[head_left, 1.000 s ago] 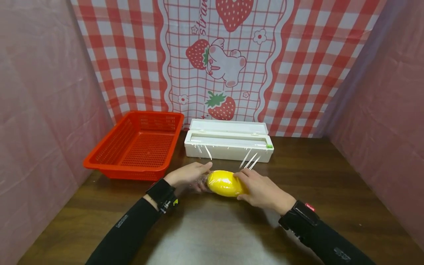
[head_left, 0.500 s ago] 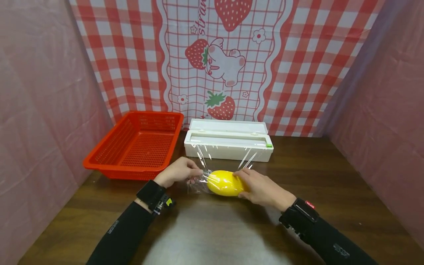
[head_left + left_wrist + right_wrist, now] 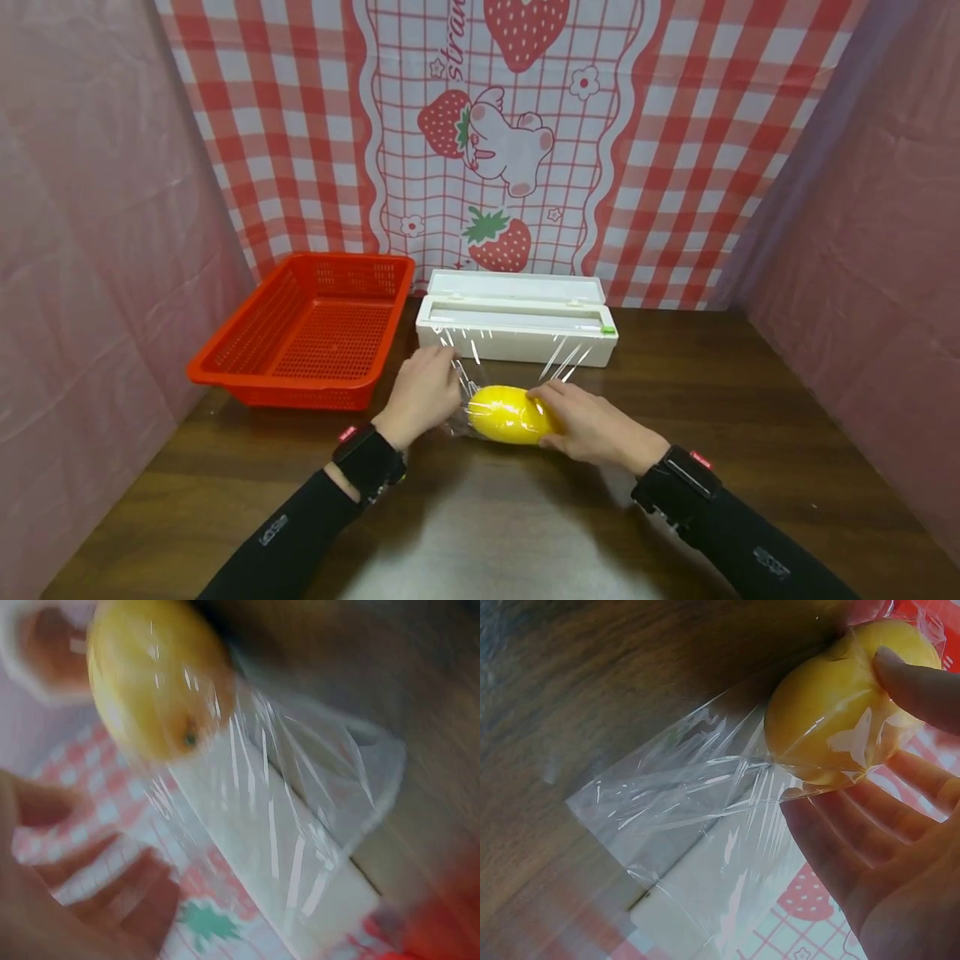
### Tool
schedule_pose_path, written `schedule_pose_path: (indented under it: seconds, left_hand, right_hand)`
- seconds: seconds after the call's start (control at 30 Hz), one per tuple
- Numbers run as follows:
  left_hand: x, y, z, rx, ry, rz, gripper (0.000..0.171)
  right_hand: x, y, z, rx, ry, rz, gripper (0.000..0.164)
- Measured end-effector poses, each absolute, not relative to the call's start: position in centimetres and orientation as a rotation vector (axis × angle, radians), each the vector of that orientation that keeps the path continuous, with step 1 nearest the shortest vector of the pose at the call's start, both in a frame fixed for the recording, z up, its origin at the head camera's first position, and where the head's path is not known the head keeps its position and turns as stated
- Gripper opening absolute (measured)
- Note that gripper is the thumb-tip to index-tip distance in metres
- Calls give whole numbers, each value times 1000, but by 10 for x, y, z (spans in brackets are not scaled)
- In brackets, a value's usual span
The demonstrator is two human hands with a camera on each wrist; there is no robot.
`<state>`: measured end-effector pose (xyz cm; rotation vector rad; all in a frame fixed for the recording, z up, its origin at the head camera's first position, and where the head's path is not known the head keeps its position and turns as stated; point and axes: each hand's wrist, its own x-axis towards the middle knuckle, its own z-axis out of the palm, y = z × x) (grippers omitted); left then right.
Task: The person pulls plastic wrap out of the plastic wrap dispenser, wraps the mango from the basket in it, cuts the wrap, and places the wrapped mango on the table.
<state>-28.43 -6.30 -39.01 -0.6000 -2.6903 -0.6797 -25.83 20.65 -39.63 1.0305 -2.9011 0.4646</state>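
A smooth yellow oval fruit (image 3: 510, 414), of a kind I cannot tell for sure, is covered by clear cling film (image 3: 697, 772). The film stretches back from it to the white cling film box (image 3: 517, 343). My right hand (image 3: 592, 423) grips the fruit's right end, its thumb on the near side and fingers on the far side. Just left of the fruit is my left hand (image 3: 423, 392), beside the film. In the left wrist view its fingers (image 3: 146, 900) are blurred, spread apart and hold nothing visible. A small dark stem spot shows on the fruit there.
The cling film box stands at the table's back with its lid (image 3: 517, 287) raised and a green slider (image 3: 608, 330) on its right. To the left sits a red perforated basket (image 3: 270, 382). A checked strawberry cloth (image 3: 675, 167) hangs behind the brown wooden table (image 3: 750, 433).
My left hand first drew leftward from the fruit, fingers at the film, then turned and moved forward beside it toward the box. My right hand has kept its grip and the fruit has barely moved.
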Motion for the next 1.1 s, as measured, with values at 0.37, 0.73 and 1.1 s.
schedule_pose_path:
  seconds: [0.37, 0.73, 1.1]
  left_hand:
    - [-260, -28, -406, -1192, -2641, -54, 79]
    - [-275, -28, -416, -1179, -2692, -181, 85]
    - [-290, -28, -414, -1163, -2804, -296, 87]
  right_hand:
    - [-258, 206, -398, 1051, -2863, 426, 61]
    - [-264, 208, -397, 1047, -2918, 513, 64]
    - [-269, 209, -397, 982, -3020, 570, 85]
